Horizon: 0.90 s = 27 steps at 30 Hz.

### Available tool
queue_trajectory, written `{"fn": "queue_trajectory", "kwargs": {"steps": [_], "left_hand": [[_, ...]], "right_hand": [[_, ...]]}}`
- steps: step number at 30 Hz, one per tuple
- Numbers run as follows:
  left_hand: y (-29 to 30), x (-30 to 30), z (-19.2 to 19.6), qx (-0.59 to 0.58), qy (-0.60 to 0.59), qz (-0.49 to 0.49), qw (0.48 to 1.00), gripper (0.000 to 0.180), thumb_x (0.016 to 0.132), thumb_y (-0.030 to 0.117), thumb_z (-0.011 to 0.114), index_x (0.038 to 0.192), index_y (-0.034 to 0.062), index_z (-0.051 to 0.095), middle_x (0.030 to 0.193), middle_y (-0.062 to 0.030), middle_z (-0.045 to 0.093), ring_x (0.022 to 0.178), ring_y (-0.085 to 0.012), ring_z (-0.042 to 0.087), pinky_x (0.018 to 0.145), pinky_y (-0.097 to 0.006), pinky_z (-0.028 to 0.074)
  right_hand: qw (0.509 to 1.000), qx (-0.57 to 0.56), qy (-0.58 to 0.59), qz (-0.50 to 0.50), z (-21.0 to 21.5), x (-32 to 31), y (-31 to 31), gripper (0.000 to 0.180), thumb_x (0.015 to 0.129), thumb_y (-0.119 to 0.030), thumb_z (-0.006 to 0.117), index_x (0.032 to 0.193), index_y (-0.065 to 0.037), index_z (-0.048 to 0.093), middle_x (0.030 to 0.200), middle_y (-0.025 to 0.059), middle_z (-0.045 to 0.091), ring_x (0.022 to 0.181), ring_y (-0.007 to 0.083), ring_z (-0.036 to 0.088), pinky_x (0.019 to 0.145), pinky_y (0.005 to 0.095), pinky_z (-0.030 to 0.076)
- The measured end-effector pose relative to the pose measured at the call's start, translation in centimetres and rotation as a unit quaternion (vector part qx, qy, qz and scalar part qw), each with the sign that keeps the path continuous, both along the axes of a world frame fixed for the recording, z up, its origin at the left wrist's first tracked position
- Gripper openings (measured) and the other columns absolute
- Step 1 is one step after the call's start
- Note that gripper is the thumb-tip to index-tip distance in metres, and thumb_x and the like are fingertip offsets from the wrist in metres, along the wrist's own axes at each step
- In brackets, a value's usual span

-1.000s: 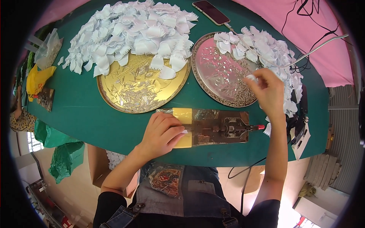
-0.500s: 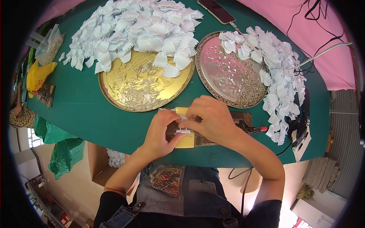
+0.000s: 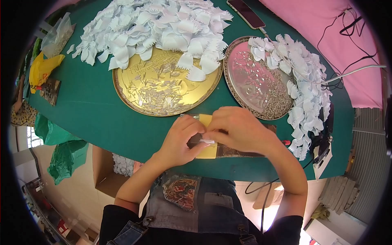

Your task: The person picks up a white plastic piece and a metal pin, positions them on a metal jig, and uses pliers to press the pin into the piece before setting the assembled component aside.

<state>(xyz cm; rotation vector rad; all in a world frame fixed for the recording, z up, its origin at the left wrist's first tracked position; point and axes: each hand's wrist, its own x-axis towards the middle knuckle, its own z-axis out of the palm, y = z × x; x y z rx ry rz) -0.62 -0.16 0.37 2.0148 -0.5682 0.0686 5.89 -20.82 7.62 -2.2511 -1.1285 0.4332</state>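
My left hand (image 3: 179, 139) is curled, its thumb and fingers closed on a small white plastic piece (image 3: 208, 141). From the right, my right hand (image 3: 241, 130) meets it, fingertips pinched together at the same piece. Most of the piece is hidden by the fingers, so its full shape does not show. Under both hands is a yellow pad (image 3: 209, 152) on a dark, worn board (image 3: 232, 152). Just beyond them stands a gold round tray (image 3: 134, 100) scattered with thin metal pins (image 3: 157, 97). To its right is a silver round tray (image 3: 241, 79) with tiny metal parts (image 3: 275, 104).
White toothed pieces are heaped (image 3: 151, 26) over the gold tray's far side, with another heap (image 3: 304, 98) at the right. A phone (image 3: 246, 13) with a cable lies at the back. Yellow bag (image 3: 43, 70) and clear bag (image 3: 59, 36) are at the left. The green table (image 3: 92, 116) has a curved near edge.
My hands have drawn closer together, with the right fingertips lower against the white piece, which is now more covered. The whole view has shifted slightly.
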Motion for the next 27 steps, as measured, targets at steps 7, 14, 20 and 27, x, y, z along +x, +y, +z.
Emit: {"fn": "queue_trajectory", "kwargs": {"steps": [7,14,20,27], "left_hand": [[0.3,0.3,0.0,-0.006,-0.007,-0.033,0.999,0.031,0.067,0.007,0.078,0.092,0.0047,0.06,0.097,-0.0084,0.065,0.091,-0.0304,0.06,0.084,-0.04,0.047],[0.0,0.2,0.4,-0.009,-0.001,-0.033,0.999,0.033,0.069,0.008,0.077,0.095,0.0047,0.058,0.097,-0.0081,0.063,0.093,-0.0303,0.057,0.087,-0.041,0.042],[0.1,0.1,-0.2,-0.02,-0.023,-0.033,0.999,0.032,0.07,0.009,0.077,0.094,0.0052,0.057,0.098,-0.0083,0.063,0.093,-0.0307,0.057,0.087,-0.042,0.042],[0.1,0.2,0.0,-0.012,-0.005,-0.039,0.999,0.03,0.069,0.009,0.076,0.091,0.0055,0.055,0.1,-0.0084,0.063,0.093,-0.0308,0.057,0.086,-0.042,0.042]], "right_hand": [[0.996,0.009,-0.033,-0.082,-3.1,4.8,3.1,0.015,0.085,-0.018,0.068,0.094,-0.006,0.068,0.086,0.0096,0.063,0.083,0.0289,0.064,0.073,0.0417,0.051],[0.991,-0.066,-0.117,-0.025,-5.0,7.8,6.8,0.01,0.082,-0.012,0.065,0.088,-0.005,0.066,0.086,0.0113,0.063,0.084,0.0321,0.064,0.072,0.044,0.051],[0.992,-0.094,-0.082,-0.018,-3.3,7.3,6.1,0.009,0.077,-0.009,0.064,0.084,-0.004,0.064,0.081,0.0112,0.064,0.073,0.0331,0.064,0.065,0.0432,0.05],[0.985,0.074,0.07,-0.142,0.4,1.1,1.2,0.012,0.079,-0.009,0.066,0.09,-0.005,0.067,0.073,0.008,0.063,0.068,0.0275,0.064,0.061,0.0402,0.05]]}}
